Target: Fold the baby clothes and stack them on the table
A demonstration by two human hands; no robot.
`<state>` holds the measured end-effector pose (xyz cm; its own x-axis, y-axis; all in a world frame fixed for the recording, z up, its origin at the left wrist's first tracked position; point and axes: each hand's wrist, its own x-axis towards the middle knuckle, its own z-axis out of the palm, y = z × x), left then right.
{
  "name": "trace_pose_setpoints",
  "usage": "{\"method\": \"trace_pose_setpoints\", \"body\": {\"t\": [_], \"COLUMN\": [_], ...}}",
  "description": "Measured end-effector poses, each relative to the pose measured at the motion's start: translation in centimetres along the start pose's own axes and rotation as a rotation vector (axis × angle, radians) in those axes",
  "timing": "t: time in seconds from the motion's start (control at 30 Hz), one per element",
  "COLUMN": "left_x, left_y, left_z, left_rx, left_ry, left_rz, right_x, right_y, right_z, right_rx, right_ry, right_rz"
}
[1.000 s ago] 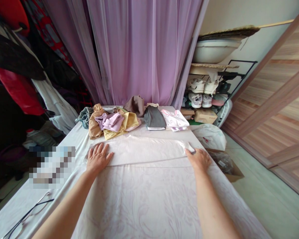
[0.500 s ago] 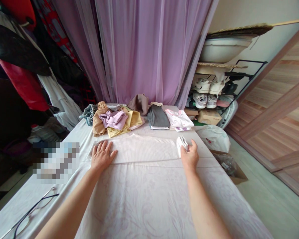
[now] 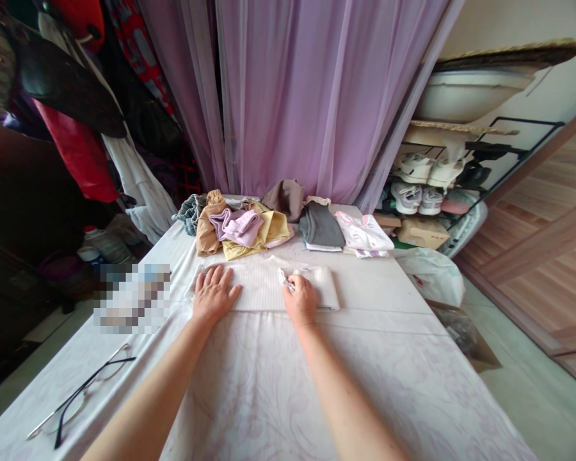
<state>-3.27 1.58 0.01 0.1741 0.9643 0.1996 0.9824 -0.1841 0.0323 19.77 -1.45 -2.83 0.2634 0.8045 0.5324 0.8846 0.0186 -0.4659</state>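
Note:
A pale, finely striped garment point(image 3: 259, 291) lies flat across the table, its right part folded over toward the middle. My left hand point(image 3: 216, 291) rests on the garment's left end with the fingers spread. My right hand point(image 3: 300, 299) is closed on the garment's bunched white end, holding it down on the layer beneath. Behind the garment is a loose heap of clothes with a lilac piece point(image 3: 237, 226) on top. Dark grey folded clothing point(image 3: 320, 225) and a white and pink folded garment point(image 3: 365, 234) lie to the right of the heap.
Eyeglasses point(image 3: 81, 390) lie at the table's left side, near a blurred-out patch. A purple curtain point(image 3: 288, 102) hangs behind the table. To the right stand a shoe rack with sneakers point(image 3: 415, 195), a white plastic bag point(image 3: 434, 275) and an open cardboard box point(image 3: 480, 349).
My right hand has carried the garment's right end leftward, folding it over the middle. My left hand stays flat on the left end. The whole view has shifted slightly.

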Motion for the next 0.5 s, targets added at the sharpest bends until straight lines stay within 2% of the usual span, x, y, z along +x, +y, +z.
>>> {"method": "trace_pose_setpoints", "body": {"t": [0.2, 0.5], "left_x": [-0.1, -0.2], "left_y": [0.1, 0.2], "left_z": [0.0, -0.2], "left_rx": [-0.004, -0.047], "left_ry": [0.008, 0.001], "left_rz": [-0.002, -0.001], "right_x": [-0.5, -1.5], "right_y": [-0.8, -1.8], "right_z": [0.4, -1.1], "right_rx": [-0.041, 0.001], "right_ry": [-0.044, -0.160], "right_rz": [-0.107, -0.163]}}
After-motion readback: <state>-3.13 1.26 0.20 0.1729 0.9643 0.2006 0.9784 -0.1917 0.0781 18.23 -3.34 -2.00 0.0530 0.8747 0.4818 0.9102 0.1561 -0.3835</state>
